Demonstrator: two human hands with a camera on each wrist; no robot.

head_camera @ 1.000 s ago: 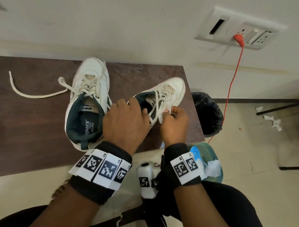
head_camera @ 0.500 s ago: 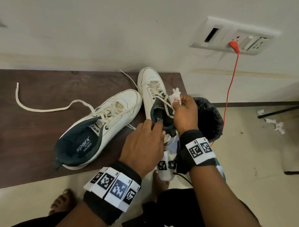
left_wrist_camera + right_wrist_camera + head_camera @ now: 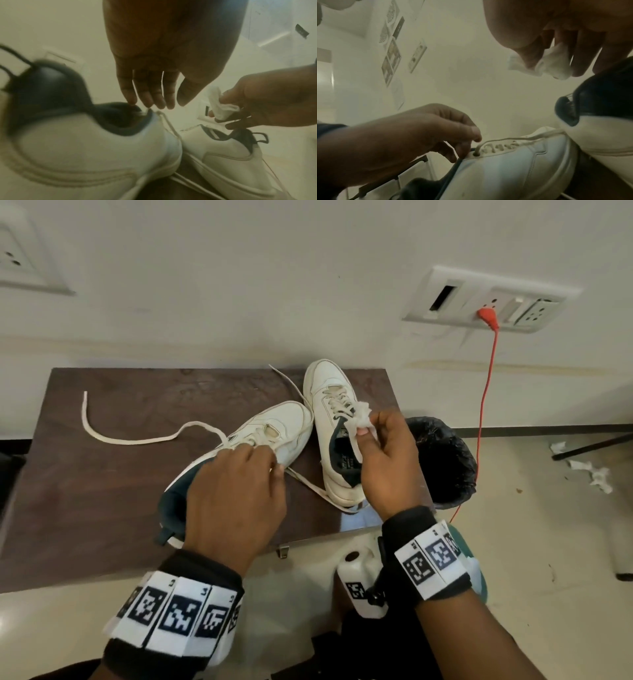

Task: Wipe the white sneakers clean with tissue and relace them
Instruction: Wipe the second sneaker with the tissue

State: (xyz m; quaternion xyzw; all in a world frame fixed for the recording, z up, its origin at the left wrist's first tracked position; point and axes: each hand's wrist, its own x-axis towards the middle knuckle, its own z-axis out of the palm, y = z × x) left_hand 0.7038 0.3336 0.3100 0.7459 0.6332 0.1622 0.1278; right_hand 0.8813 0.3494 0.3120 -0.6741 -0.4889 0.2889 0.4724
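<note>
Two white sneakers with dark teal lining sit on a brown table (image 3: 102, 491). The left sneaker (image 3: 281, 426) lies diagonally, toe to the far right. The right sneaker (image 3: 325, 392) points away from me. My left hand (image 3: 260, 463) hovers over the left sneaker's opening, its straight fingers (image 3: 149, 100) touching the collar by the top eyelet. My right hand (image 3: 376, 440) is raised above the right sneaker and pinches a crumpled white tissue (image 3: 361, 412). A lace end (image 3: 137, 438) from the left sneaker trails off to the left.
A bin with a black liner (image 3: 442, 460) stands against the table's right end. A red cable (image 3: 486, 392) hangs from a wall socket (image 3: 489, 299). Crumpled tissues (image 3: 596, 474) lie on the floor at right. A white bottle (image 3: 359, 577) stands below the table's front edge.
The left sneaker has swung to a diagonal and the right one now points away. My left hand went from the right sneaker to the left one. My right hand rose with the tissue.
</note>
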